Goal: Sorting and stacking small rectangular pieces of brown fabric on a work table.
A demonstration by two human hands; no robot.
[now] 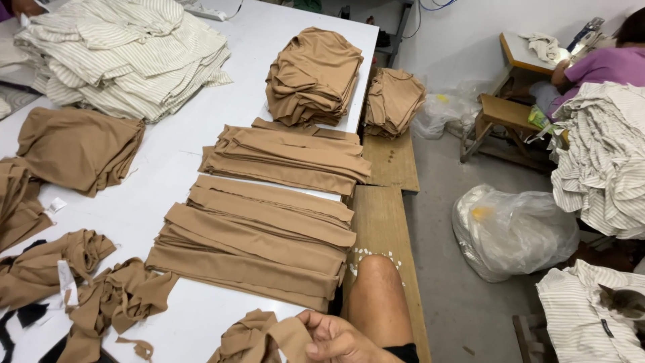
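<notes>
Head view is showing one hand point(339, 341) at the table's near edge, fingers curling shut around a crumpled tan fabric piece point(259, 339); which hand it is I cannot tell, and no other hand is showing. A bare knee point(377, 286) is rising just beside it, over the wooden bench point(386, 222). Tan scraps point(101, 296) are lying toward the near left corner of the white table point(175, 168). Folded tan strips point(259, 245) are lying stacked along the right edge, with a second stack point(289, 158) behind them. Farther back, a tan pile point(314, 74) is sitting near the far right corner and striped cloth point(127, 54) is filling the far left.
</notes>
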